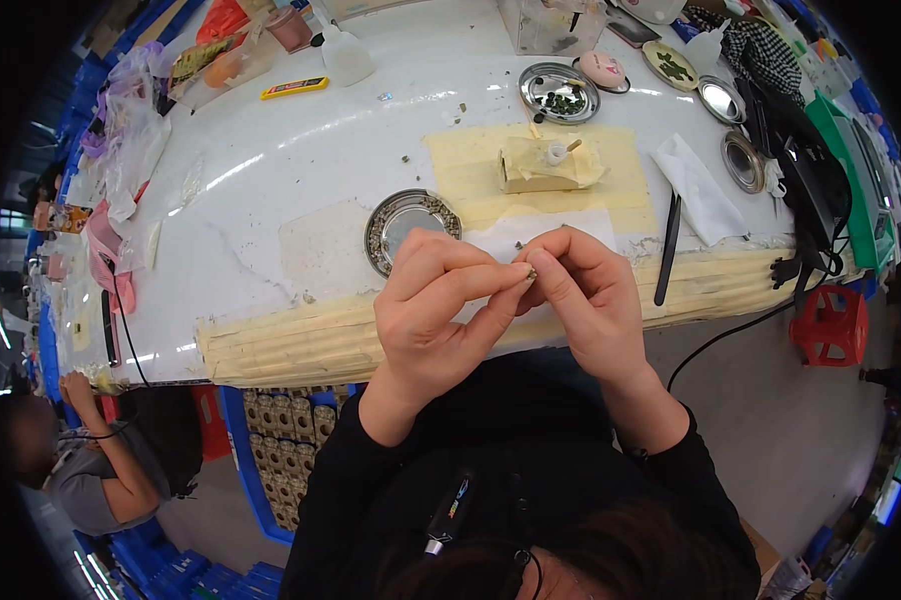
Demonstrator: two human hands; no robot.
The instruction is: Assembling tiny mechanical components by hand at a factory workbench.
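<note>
Both hands meet above the taped front edge of the table, fingertips together. A tiny greenish-brown piece shows between them, too small to name. My left hand pinches it with thumb and forefinger. My right hand closes on it from the other side, the thumb on top. Just beyond my left hand stands a round metal dish holding many small greenish-grey pieces; the hand covers part of its near side. Another small dark bit lies on the white paper under my right hand.
Beyond the hands, a tape-wrapped block sits on yellow paper. Behind it is a metal dish of dark green pieces. Black tweezers and a white cloth lie to the right. A blue crate stands below left; a co-worker sits farther left.
</note>
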